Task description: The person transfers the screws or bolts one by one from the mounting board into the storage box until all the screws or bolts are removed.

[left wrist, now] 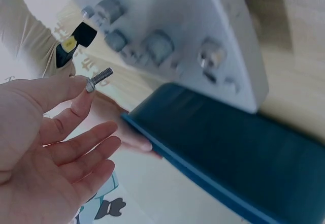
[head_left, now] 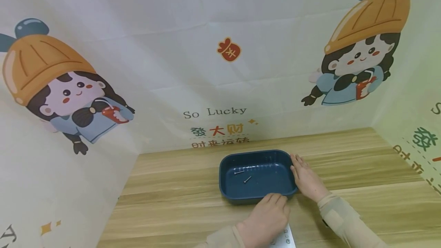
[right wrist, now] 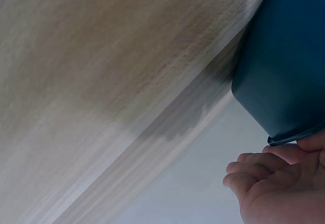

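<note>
My left hand [head_left: 265,219] is in front of the near rim of a dark blue tray [head_left: 225,198]. In the left wrist view, its thumb and index finger pinch a small threaded bolt [left wrist: 100,78] by the head, while the other fingers are spread loosely. At the tray's right side, my right hand [head_left: 308,179] holds the rim, its thumb against the outer wall in the right wrist view. Two bolts [head_left: 247,179] lie on the tray's floor. Partly hidden under my left hand is a pale metal plate [head_left: 286,236] with several bolt heads and holes.
The wood-grain table [head_left: 165,198] extends around the tray on both sides. A printed cloth [head_left: 172,68] with cartoon figures hangs behind it and along the left and right edges. A dark band with a yellow patch [left wrist: 70,43] shows at a sleeve.
</note>
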Demonstrator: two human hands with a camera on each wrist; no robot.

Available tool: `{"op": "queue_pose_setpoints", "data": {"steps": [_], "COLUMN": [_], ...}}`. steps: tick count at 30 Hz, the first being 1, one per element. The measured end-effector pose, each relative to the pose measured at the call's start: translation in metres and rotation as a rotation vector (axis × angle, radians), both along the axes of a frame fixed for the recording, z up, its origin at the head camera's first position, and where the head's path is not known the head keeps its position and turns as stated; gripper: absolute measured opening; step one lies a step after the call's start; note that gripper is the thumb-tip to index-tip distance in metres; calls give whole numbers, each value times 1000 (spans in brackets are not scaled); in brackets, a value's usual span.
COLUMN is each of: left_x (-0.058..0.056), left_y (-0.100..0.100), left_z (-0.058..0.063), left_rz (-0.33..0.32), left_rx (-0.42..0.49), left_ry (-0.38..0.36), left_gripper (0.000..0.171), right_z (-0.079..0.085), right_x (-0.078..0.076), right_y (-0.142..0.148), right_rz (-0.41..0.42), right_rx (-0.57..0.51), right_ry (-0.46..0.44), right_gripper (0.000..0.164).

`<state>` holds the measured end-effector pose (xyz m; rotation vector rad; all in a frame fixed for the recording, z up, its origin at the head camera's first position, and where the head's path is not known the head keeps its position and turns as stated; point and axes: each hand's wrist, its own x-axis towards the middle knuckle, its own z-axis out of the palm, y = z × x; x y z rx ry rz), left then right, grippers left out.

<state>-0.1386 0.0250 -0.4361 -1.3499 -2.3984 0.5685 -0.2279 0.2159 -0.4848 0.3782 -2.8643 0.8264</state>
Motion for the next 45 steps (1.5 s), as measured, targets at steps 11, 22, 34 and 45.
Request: {"op": "queue_pose_setpoints", "data": {"steps": [11,22,34,45], "left_x": [-28,-69,-124,-150], "left_y": [-19,-43,-67,-73], "left_z": [29,67,72,37], "left_rz": [115,170,249,347], "left_rx": [7,30,172,164], "left_ry": [62,22,-355,-438], "left_gripper": [24,25,14,16], "right_z": [0,-1,-1,0], "right_x": [0,0,0,-1], "right_y": [0,0,0,-1], "right_rz": [-7,-5,-7,-11], "right_rx": [10,15,16,12], "right_ry": [27,43,47,36], "right_gripper": [47,46,46,46]}}
